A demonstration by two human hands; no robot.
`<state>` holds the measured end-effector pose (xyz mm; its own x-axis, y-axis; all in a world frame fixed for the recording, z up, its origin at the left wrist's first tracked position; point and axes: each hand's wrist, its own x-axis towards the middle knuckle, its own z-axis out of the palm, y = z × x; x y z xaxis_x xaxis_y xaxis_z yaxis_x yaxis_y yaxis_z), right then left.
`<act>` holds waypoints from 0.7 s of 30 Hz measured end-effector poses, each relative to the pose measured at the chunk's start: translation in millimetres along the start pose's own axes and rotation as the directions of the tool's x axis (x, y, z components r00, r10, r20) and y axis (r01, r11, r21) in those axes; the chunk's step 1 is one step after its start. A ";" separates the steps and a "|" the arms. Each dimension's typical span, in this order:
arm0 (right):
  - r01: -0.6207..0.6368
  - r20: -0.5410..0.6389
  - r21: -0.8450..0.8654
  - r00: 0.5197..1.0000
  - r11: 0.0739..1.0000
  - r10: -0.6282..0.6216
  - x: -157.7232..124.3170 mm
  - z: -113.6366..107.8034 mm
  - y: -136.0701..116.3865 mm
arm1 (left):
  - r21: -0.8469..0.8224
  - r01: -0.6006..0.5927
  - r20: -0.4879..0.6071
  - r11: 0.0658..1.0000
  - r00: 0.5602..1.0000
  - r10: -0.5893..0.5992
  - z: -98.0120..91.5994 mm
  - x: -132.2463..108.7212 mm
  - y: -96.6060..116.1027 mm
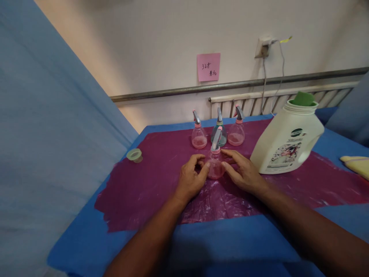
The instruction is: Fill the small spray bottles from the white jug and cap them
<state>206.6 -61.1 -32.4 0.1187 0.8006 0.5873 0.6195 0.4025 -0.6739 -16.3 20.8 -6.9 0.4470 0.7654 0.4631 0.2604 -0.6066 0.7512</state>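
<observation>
the small spray bottle [215,163] stands upright on the purple plastic sheet [150,184] mid-counter [86,238], steadied from both sides so it cannot tip. the left hand [191,177] curls its grip loosely closed on the bottle's belly. the right hand [243,171] lies open, fingers flat against the other side. 3 more bottles [218,134] stand in a row behind (a big white jug [288,142] sits to their right). fingers hide the bottle's lower sides, and the jug's label is too small to read.

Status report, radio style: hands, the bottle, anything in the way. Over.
Left hand and right hand touch near spray bottle, upright on purple sheet. Three bottles behind, white jug right, apart.
</observation>
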 end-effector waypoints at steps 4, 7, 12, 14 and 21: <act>-0.018 -0.022 0.009 1.000 1.000 0.018 -1.0 0.9 1.6 | 0.032 -0.068 -0.013 0.997 0.998 0.068 -1.7 1.0 2.3; 0.001 -0.033 0.008 0.999 1.000 -0.001 -0.7 0.6 0.4 | 0.054 -0.114 -0.045 0.992 0.992 0.116 -2.7 2.4 2.3; 0.027 -0.025 0.013 0.999 1.000 -0.026 0.6 -1.2 -3.4 | 0.008 -0.050 -0.037 0.999 0.998 0.050 -0.7 1.9 0.0; 0.048 -0.029 0.009 0.998 0.999 -0.048 1.0 -1.7 -3.4 | -0.012 -0.008 -0.028 1.000 1.000 0.007 -0.2 0.9 -0.2; 0.064 -0.037 0.006 0.997 0.998 -0.064 1.7 -1.8 -0.4 | 0.027 0.029 0.023 0.999 0.999 -0.030 -2.2 -1.6 2.0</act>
<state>207.9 -60.7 -30.3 0.1080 0.7562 0.6454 0.6214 0.4554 -0.6375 -18.4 18.8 -5.1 0.4582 0.7782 0.4295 0.2968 -0.5894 0.7513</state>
